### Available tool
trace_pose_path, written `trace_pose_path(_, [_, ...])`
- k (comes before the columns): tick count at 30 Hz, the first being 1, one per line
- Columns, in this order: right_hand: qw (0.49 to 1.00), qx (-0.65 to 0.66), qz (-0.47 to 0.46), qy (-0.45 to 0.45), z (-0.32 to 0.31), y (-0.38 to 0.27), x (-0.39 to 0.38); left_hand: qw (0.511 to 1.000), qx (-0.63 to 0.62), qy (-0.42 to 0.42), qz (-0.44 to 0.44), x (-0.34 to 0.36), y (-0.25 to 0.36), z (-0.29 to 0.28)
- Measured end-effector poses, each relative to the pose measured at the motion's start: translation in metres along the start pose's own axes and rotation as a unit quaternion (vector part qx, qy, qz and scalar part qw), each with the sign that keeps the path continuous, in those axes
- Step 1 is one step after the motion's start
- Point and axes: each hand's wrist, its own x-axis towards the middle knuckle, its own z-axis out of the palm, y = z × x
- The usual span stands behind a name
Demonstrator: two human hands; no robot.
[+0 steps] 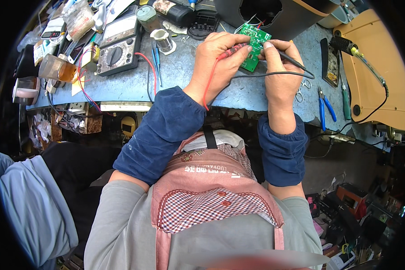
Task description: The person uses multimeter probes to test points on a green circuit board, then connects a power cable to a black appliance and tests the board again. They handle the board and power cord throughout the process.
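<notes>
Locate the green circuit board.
In the head view, the green circuit board is near the top, right of centre, between the left hand and right hand.

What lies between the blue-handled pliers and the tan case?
In the head view, a green-handled tool lies there, a black cable curving past its lower end.

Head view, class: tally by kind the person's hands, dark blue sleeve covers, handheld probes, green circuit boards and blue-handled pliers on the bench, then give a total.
Hands: 2 (left hand, right hand)
Sleeve covers: 2 (left cover, right cover)
Probes: 2 (red probe, black probe)
Circuit board: 1
Pliers: 1
Total: 8
</notes>
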Motion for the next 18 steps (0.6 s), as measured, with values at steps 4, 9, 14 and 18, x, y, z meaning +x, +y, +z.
trace_pose_path(4, [1.000, -0.011, 0.000, -0.003, -0.0015, 0.0010, 0.0009, 1.000, 0.010, 0.011, 0.019, 0.0005, -0.0023, 0.0035])
trace_pose_path(9, [1.000, -0.006, 0.005, 0.000, 0.0010, 0.0027, 0.0014, 1.000, 0.021, 0.007, 0.011, 0.0000, -0.0019, 0.0026])
trace_pose_path(14, [1.000, -0.023, 0.018, -0.004, -0.0017, 0.0039, 0.0004, 0.998, 0.042, 0.004, 0.038, -0.0014, -0.0054, 0.0017])
trace_pose_path(18, [0.999, -0.011, 0.041, -0.008, -0.0062, 0.0039, -0.0038, 0.998, 0.033, 0.027, 0.047, -0.0058, -0.0061, 0.0069])
